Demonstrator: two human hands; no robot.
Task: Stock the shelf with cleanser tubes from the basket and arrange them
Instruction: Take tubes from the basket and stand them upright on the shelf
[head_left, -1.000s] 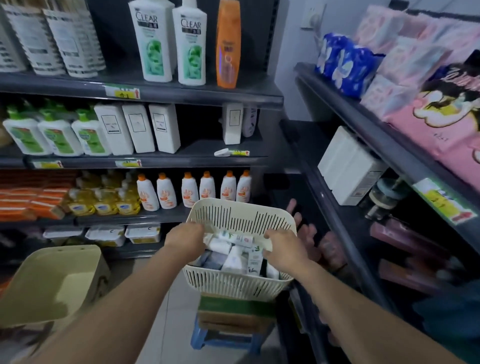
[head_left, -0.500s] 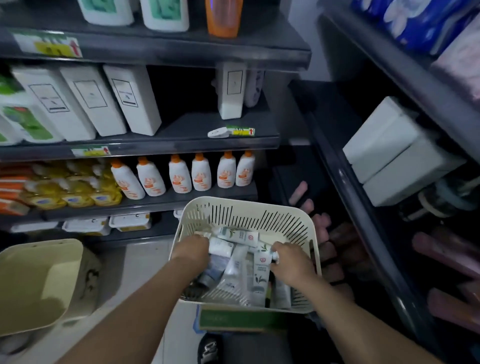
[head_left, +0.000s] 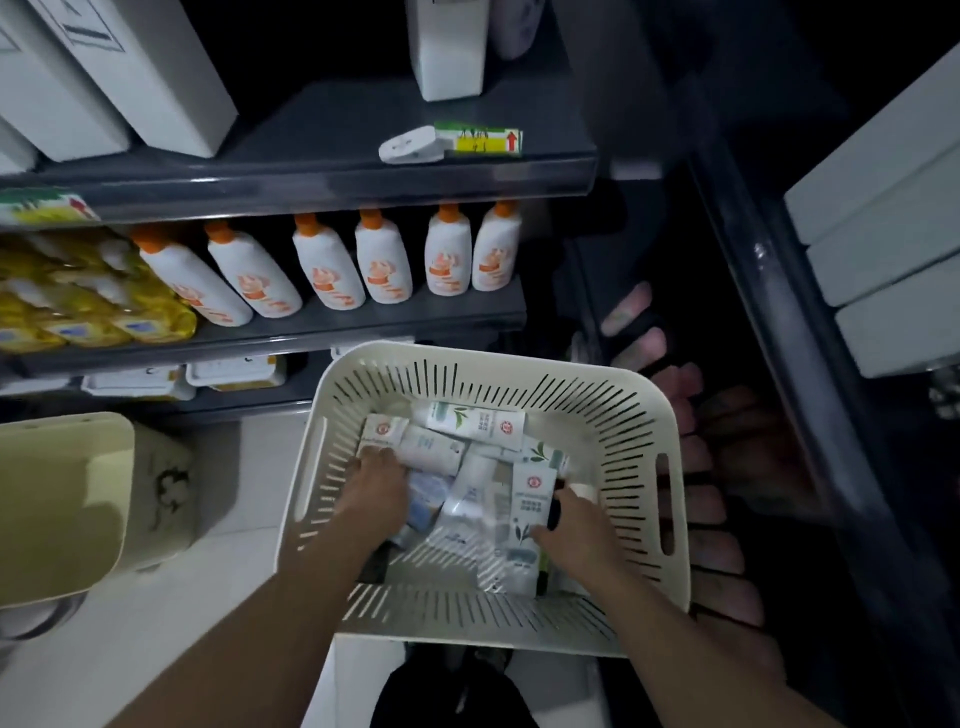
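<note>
Left hand (head_left: 375, 484) in cream basket (head_left: 493, 358), fingers bent onto left tubes; blurred, grasp unclear. Cleanser tubes (head_left: 470, 441) heaped mid-basket: likely light, soft-bodied, slick; grip mid-body, not crimped end. Right hand (head_left: 574, 543) wraps white tube (head_left: 530, 501) at pile's right.

The left hand (head_left: 376, 480) and right hand (head_left: 569, 535) were low inside the basket (head_left: 613, 415). Its walls stood around them and tubes (head_left: 475, 421) crowded between them. Straight up was open. Up ahead, the shelf (head_left: 311, 130) had bare room beside a tag (head_left: 478, 139).
</note>
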